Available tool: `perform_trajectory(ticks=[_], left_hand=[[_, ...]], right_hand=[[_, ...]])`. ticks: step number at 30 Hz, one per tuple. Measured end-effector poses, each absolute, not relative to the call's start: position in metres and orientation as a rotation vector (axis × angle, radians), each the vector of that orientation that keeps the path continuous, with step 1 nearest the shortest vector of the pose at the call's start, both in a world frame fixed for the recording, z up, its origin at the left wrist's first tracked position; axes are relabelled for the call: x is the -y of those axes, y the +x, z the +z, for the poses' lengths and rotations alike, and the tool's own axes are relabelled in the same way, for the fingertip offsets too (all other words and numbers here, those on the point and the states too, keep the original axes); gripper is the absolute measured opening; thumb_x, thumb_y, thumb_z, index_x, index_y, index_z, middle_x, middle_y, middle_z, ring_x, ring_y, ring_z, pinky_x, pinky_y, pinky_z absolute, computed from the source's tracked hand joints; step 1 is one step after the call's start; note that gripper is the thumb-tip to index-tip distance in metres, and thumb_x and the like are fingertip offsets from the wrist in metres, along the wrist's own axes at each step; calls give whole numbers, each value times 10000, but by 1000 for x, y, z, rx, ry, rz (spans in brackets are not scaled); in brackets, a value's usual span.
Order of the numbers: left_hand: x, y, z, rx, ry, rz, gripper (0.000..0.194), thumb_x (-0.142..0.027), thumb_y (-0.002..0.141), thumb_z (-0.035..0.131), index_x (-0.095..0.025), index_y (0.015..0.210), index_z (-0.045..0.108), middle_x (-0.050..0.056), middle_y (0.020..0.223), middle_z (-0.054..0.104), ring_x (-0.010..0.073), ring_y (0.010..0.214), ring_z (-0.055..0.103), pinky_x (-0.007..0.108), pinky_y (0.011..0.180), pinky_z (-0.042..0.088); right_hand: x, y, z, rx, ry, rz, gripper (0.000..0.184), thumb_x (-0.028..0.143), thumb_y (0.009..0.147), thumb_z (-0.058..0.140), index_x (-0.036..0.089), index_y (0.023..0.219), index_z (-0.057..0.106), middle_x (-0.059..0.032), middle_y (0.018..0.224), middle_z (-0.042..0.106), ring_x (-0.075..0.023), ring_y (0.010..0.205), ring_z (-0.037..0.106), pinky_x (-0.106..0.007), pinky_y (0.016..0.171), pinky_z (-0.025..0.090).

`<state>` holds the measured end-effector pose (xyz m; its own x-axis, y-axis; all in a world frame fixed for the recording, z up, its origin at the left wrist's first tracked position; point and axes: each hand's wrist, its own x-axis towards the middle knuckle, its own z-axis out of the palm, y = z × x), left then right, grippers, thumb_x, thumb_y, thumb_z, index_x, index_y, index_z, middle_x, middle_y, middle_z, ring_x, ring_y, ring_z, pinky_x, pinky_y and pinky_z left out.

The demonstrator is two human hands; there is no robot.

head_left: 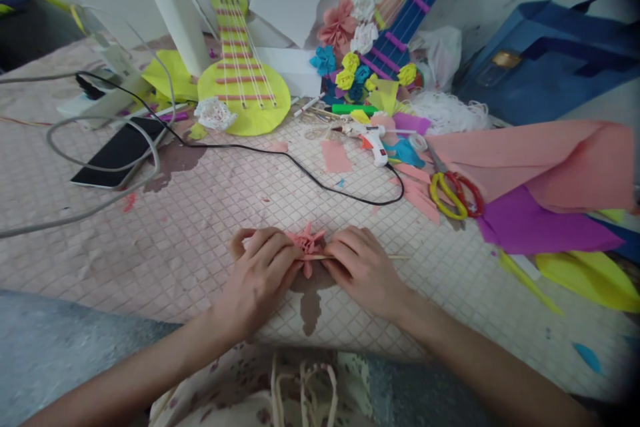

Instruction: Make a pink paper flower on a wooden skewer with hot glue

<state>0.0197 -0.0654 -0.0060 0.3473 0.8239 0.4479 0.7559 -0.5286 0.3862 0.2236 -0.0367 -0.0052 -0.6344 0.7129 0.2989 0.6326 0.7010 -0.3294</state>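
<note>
i am treating the flower [306,242] as very light and soft: it is looking like crepe paper, so i am expecting its thin petals to be creasing or tearing under a hard pinch. the stick [399,257] is looking thin, stiff and wooden, likely to be snapping if i am bending it. from my remote seat i am favouring a hold low on the flower's base and along the stick just beside it, sparing the petal tips. the left hand [263,273] is clasping the flower's left side with bent fingers; whether it is also pinching the stick's hidden end, i cannot tell. the right hand [367,270] is grasping the stick just right of the flower. the flower is sitting between the hands, near the front edge of the counter [225,193], though i am not making out whether it is touching the surface. the stick's long axis is running left to right, nearly level across the head view, its bare end pointing right, past the right hand. the flower's petals are spreading like a star, one pointing away across the counter, another back toward the front edge.
</note>
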Motion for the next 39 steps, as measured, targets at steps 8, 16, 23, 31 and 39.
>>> perform_trajectory(ticks=[8, 16, 23, 31, 39], left_hand=[[67, 20, -3, -1494, 2482, 912, 167, -225, 932, 480, -238, 870, 634, -1, 895, 643, 180, 918, 525, 405, 889, 266], [67, 19, -1, -1455, 2479, 910, 187, -223, 950, 443, -221, 873, 613, 10, 894, 642, 184, 922, 518, 406, 886, 259], [67, 18, -5, -1442, 2487, 920, 142, -202, 932, 484, -225, 887, 617, 9, 903, 648, 188, 942, 519, 415, 896, 259], [66, 19, -11, -1425, 2459, 1019, 153, -223, 937, 470, -224, 898, 618, 20, 904, 641, 194, 934, 505, 391, 879, 298], [64, 20, -7, -1425, 2446, 1089, 197, -229, 950, 442, -233, 863, 619, 5, 858, 651, 190, 901, 521, 398, 874, 273]], right_hand=[[38, 224, -6, 2501, -1050, 281, 152, 217, 925, 474, 178, 820, 577, -46, 873, 605, -188, 872, 514, -352, 781, 398], [41, 241, -6, 2512, -1099, 292, 106, 180, 908, 495, 171, 824, 560, -43, 852, 589, -189, 839, 508, -354, 766, 398], [40, 290, -4, 2452, -1168, 193, 78, 187, 903, 511, 192, 895, 588, -45, 864, 600, -189, 838, 525, -362, 768, 415], [-15, 326, -4, 2256, -1382, -55, 127, 240, 899, 508, 202, 924, 627, -56, 876, 619, -211, 862, 564, -371, 776, 455], [-55, 341, 5, 2140, -1589, -280, 153, 259, 903, 484, 198, 966, 608, -74, 925, 658, -235, 884, 591, -357, 746, 437]])
